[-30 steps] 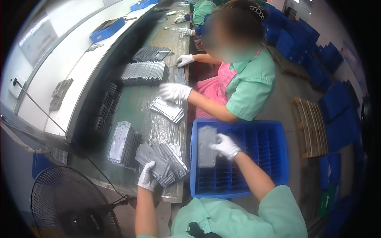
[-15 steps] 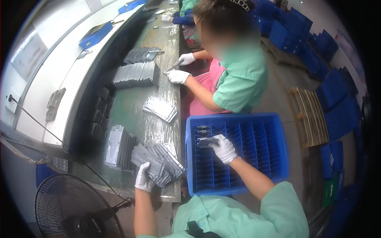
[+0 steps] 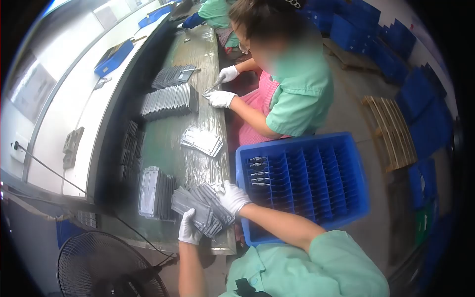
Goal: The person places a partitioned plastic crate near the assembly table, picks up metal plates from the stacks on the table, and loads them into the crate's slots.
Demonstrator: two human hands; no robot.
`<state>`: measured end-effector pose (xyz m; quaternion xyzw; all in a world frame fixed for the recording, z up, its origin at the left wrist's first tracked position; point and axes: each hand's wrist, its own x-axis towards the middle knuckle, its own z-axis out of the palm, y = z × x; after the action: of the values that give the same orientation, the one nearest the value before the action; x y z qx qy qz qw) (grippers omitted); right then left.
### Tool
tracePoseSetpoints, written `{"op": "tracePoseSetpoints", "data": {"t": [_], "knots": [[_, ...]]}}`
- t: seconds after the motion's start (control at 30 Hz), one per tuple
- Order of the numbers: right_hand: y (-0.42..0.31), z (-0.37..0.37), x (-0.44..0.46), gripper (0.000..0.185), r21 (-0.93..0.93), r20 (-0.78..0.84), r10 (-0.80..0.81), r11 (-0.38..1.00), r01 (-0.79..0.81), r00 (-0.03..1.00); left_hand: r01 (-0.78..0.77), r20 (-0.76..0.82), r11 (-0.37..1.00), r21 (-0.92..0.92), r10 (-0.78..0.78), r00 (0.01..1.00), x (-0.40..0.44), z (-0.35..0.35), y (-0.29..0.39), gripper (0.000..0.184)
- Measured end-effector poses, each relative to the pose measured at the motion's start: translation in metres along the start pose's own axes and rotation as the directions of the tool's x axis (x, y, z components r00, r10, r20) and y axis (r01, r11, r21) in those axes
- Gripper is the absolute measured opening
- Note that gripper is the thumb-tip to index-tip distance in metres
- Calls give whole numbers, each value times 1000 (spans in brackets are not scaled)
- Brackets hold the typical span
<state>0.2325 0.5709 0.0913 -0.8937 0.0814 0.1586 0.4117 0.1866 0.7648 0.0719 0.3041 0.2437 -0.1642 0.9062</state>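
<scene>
The gloved left hand (image 3: 189, 227) grips the near edge of the fanned metal plates (image 3: 203, 208) on the counter (image 3: 195, 171). The right hand (image 3: 233, 198) reaches their far side, fingers bent; whether it grips one cannot be told. Beside the counter, a divided blue bin (image 3: 364, 183) holds several upright parts (image 3: 260, 173) in its left column. A co-worker (image 3: 299, 99) works beyond.

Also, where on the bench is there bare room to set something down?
The bench shows bare surface between the long plate row and the leaning stack, left of the small pile. Crowded: around the left hand and fanned plates.
</scene>
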Motion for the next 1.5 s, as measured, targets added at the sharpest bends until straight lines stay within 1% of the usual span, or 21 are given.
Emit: {"op": "tracePoseSetpoints", "data": {"t": [0.1, 0.13, 0.23, 0.27, 0.37, 0.43, 0.5, 0.57, 0.63, 0.67, 0.7, 0.73, 0.83, 0.87, 0.9, 0.97, 1.07, 1.2, 1.33, 1.43, 1.5], "knots": [[6, 8, 2, 61, 160, 1, 132, 978, -130, 991, 9, 26, 998, 64, -11, 1000, -7, 11, 1, 40], [4, 10, -2, 67, 197, -58, 160, 970, -146, 985, -17, 0, 997, 74, 17, 1000, -6, 11, 0, 35], [5, 5, -10, 68, 229, 224, 171, 948, -222, 959, -43, 65, 993, -106, 50, 997, -3, -3, -11, 30], [5, 5, -18, 70, 251, 94, 113, 959, -134, 989, 37, 265, 980, -193, 16, 964, -1, -10, -11, 32], [5, -20, -33, 70, 77, 34, -33, 997, 30, 999, -94, 186, 976, -195, 131, 974, -4, 4, -27, 38], [3, -45, -38, 67, -39, 38, -86, 995, 88, 996, -111, 180, 964, -243, 157, 971, 2, 5, -34, 45], [14, -74, -40, 64, -44, -14, -80, 996, 79, 997, -87, 208, 956, -281, 149, 967, 12, -3, -36, 47], [35, -107, -40, 52, 35, -126, -141, 989, 147, 982, -32, 259, 965, -262, 102, 961, 11, -3, -33, 47], [53, -133, -41, 37, 358, -157, -157, 911, 204, 975, -3, 232, 973, -229, 58, 971, 12, -3, -32, 47], [71, -139, -36, 34, 364, -142, -171, 907, 212, 975, -47, 185, 973, -225, 90, 979, 11, 2, -34, 46], [85, -143, -29, 32, 371, -127, -187, 902, 221, 974, -8, 256, 974, -225, 67, 964, 11, 0, -33, 47], [84, -150, -32, 33, 383, -38, -119, 916, 124, 992, 32, 325, 974, -223, 43, 945, 13, -6, -32, 47], [77, -145, -42, 31, 404, 5, -180, 900, 163, 984, 108, 428, 965, -239, 5, 904, 25, -25, -37, 49], [90, -135, -32, 31, 277, 32, -262, 929, 243, 965, 126, 447, 960, -248, -2, 895, 25, -23, -38, 49], [103, -120, -23, 31, 208, -49, -370, 905, 372, 928, 85, 395, 969, -232, 14, 919, 24, -21, -40, 50], [107, -112, -13, 35, 107, -47, -329, 937, 332, 943, -1, 288, 980, -198, 59, 956, 12, -4, -43, 50], [104, -108, -4, 39, -36, -37, -480, 877, 479, 876, 33, 287, 971, -238, 38, 957, 15, -14, -44, 52], [94, -118, -1, 40, -1, 43, -337, 941, 338, 940, 2, 260, 971, -238, 62, 964, 12, -8, -47, 55], [90, -118, 4, 42, 181, 2, -309, 936, 303, 951, 3, 268, 960, -281, 75, 960, 10, -2, -47, 58], [80, -124, 6, 45, 223, 104, -271, 944, 243, 957, -34, 232, 972, -233, 90, 969, 18, -19, -51, 59], [78, -132, 0, 42, 178, 102, -269, 952, 248, 958, -41, 223, 970, -241, 97, 970, 23, -26, -54, 59]]}}
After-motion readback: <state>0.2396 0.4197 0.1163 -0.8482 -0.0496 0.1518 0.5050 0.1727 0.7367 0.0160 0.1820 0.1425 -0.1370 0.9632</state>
